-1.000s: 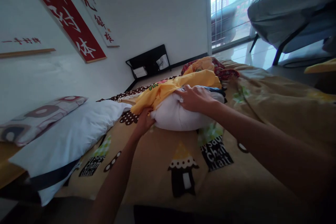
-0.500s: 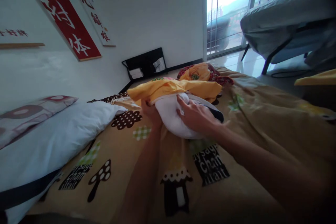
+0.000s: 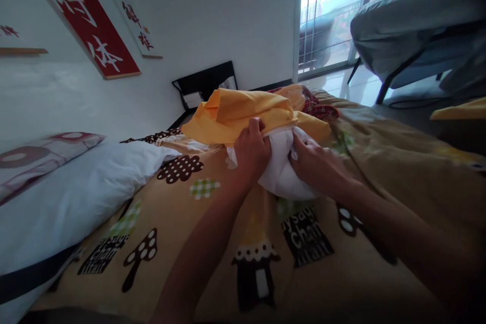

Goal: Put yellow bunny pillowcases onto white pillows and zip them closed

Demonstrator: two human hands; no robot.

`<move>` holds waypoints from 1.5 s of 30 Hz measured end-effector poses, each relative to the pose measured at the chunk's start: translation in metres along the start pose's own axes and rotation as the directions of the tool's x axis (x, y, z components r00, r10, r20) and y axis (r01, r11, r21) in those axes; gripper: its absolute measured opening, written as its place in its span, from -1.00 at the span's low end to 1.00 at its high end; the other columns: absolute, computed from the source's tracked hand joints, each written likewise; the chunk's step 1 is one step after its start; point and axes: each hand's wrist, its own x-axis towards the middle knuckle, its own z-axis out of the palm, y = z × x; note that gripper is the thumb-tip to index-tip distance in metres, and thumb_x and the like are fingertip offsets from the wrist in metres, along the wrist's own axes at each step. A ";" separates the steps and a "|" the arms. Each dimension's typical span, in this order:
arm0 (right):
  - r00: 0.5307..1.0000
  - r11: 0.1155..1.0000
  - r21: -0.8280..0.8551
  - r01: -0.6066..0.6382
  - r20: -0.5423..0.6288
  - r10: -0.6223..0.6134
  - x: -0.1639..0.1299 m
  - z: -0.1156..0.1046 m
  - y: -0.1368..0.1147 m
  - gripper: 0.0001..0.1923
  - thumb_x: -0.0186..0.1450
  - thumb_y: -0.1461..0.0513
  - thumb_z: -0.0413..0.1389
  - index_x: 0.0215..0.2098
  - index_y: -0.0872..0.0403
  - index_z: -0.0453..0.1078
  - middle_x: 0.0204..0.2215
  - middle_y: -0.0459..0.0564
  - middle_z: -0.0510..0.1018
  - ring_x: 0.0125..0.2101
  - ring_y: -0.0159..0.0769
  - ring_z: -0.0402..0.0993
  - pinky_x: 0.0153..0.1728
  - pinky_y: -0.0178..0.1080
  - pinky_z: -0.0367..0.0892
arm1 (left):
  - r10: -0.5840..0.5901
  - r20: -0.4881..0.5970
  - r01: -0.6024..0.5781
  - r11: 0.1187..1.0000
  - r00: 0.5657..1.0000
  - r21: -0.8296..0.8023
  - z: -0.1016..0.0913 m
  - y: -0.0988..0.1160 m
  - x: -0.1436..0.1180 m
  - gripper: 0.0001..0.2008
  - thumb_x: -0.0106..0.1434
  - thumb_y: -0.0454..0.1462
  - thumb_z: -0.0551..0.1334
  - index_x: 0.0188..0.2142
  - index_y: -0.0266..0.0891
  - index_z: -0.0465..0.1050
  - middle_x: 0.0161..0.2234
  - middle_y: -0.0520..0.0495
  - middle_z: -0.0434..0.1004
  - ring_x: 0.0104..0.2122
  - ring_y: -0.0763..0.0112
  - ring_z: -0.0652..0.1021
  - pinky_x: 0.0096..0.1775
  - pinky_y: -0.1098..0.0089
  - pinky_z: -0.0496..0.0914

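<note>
**Both hands clamped on the white bundle**

Right now the left hand [image 3: 251, 151] is closed around the near-left side of the white cloth bundle [image 3: 281, 172], fingers curled into the fabric, and the right hand [image 3: 317, 167] grips its right side, thumb pressed into the folds. The bundle sits between the two hands, on the tan cartoon-print bedspread [image 3: 212, 223]. Draped over its top and spilling away behind is a yellow cloth [image 3: 235, 114], touching the left hand's knuckles. Beyond that, a red plaid cloth [image 3: 322, 109]. Off to the left lies a white pillow [image 3: 72, 197], with red banners [image 3: 81, 17] on the wall above.
</note>
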 end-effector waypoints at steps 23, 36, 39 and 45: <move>0.813 0.828 -0.066 0.557 -0.156 -0.560 -0.022 0.010 -0.080 -0.67 0.34 0.15 -0.04 0.01 0.01 0.39 -0.17 0.14 0.44 -0.25 -0.09 0.41 -0.42 -0.22 0.28 | 0.410 -0.056 -0.332 0.805 0.910 0.491 -0.067 -0.077 -0.079 -0.81 0.20 -0.40 0.12 -0.17 -0.34 0.35 -0.38 -0.17 0.50 -0.37 0.20 0.45 -0.25 0.27 0.25; 0.831 0.905 0.187 0.383 -0.497 -0.249 -0.023 0.014 0.047 -0.26 0.24 -0.04 0.05 0.26 0.19 0.12 0.13 0.29 0.24 0.17 0.03 0.12 0.16 0.06 0.08 | -0.026 0.325 -0.126 0.889 0.945 0.439 -0.069 -0.090 -0.079 -0.87 0.21 -0.41 0.07 -0.28 -0.24 0.35 -0.28 -0.17 0.47 -0.17 0.11 0.43 -0.19 0.22 0.30; 0.908 0.886 0.325 0.330 -0.365 -0.204 -0.018 0.038 0.056 -0.30 0.27 0.01 -0.03 0.29 0.17 0.06 0.20 0.29 0.23 0.21 -0.01 0.10 0.19 0.03 0.03 | -0.038 0.385 -0.112 0.926 0.922 0.361 -0.084 -0.095 -0.090 -0.82 0.19 -0.43 0.05 -0.25 -0.24 0.35 -0.27 -0.15 0.47 -0.18 0.14 0.43 -0.18 0.23 0.33; 0.853 0.676 0.527 0.514 -0.396 -0.340 -0.029 0.054 -0.004 -0.49 0.25 0.15 -0.10 0.15 0.07 0.28 0.14 0.14 0.38 0.18 -0.11 0.20 0.14 0.03 0.07 | -0.042 0.689 -0.159 0.961 0.724 0.226 -0.140 -0.089 -0.080 -0.85 0.20 -0.37 0.07 -0.30 -0.21 0.40 -0.34 -0.09 0.52 -0.33 0.26 0.50 -0.27 0.32 0.36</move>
